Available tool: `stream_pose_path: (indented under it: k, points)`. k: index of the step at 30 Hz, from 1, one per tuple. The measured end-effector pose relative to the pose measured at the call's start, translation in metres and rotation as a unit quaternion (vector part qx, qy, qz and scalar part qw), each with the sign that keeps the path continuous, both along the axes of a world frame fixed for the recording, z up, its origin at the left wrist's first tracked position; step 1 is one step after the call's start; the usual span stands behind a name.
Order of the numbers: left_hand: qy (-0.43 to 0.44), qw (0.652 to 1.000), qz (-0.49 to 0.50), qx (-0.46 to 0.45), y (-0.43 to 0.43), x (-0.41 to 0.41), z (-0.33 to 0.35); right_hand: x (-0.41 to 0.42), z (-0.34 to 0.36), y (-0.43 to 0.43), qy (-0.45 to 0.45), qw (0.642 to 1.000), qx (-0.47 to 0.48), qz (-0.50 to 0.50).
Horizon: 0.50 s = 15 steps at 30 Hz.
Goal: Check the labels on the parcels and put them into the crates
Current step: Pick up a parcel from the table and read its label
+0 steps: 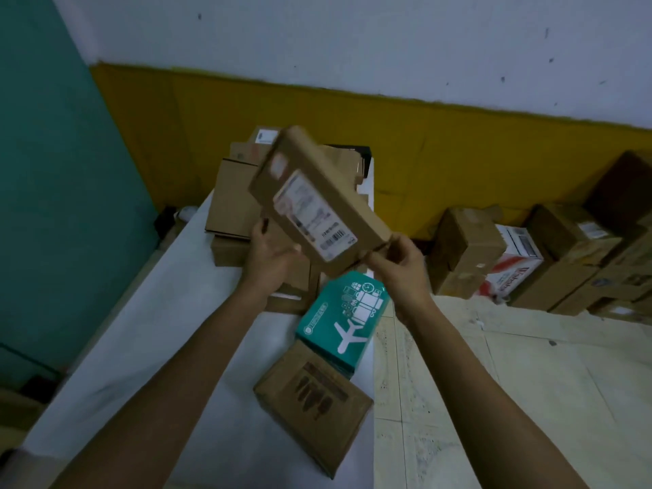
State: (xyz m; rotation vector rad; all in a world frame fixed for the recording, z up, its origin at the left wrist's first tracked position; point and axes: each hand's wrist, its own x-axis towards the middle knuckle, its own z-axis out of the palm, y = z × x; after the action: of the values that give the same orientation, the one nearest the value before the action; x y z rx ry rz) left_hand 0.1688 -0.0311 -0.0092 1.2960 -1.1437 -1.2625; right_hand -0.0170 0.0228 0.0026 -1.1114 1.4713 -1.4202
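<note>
Both hands hold one flat cardboard parcel (pixel 331 178) tilted in the air above the white-covered bench (pixel 148 330). Its printed label (pixel 314 213) faces the camera.

The left hand (pixel 271 257) grips the parcel's near left edge. The right hand (pixel 400 268) pinches its near right corner.

On the bench:
- Below the parcel lies a teal box (pixel 347 317).
- Nearer is a brown printed box (pixel 314 407).
- At the far end is a stack of cardboard parcels (pixel 234 202).

More cartons (pixel 469 248) stand on the floor at right.
</note>
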Motion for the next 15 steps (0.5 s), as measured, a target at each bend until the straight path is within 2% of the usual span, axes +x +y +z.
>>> stream_pose_path:
  k: [1,3,5,7,9,11,15]
  points:
    - [-0.087,0.996,0.014,-0.028,0.001,0.002,-0.001,0.000,0.008,-0.002,0.053,0.998,-0.045,-0.006]
    - [-0.238,0.965,0.035,-0.107,0.006,0.006,0.001,-0.002,0.023,-0.004,0.179,0.978,-0.108,0.014]
    - [-0.325,0.926,0.058,-0.186,0.008,0.008,0.005,-0.005,0.034,-0.005,0.314,0.938,-0.140,0.034]
    - [-0.359,0.903,0.034,-0.232,0.007,0.007,0.010,-0.006,0.043,-0.008,0.354,0.919,-0.164,0.061]
    - [-0.324,0.917,-0.047,-0.228,0.003,0.006,0.012,-0.003,0.054,-0.010,0.312,0.931,-0.160,0.103]
    - [-0.240,0.946,-0.116,-0.183,0.002,0.006,0.012,0.000,0.065,-0.013,0.288,0.936,-0.153,0.128]
    - [-0.124,0.975,-0.130,-0.130,0.005,0.004,0.014,-0.002,0.073,-0.022,0.390,0.903,-0.172,0.062]
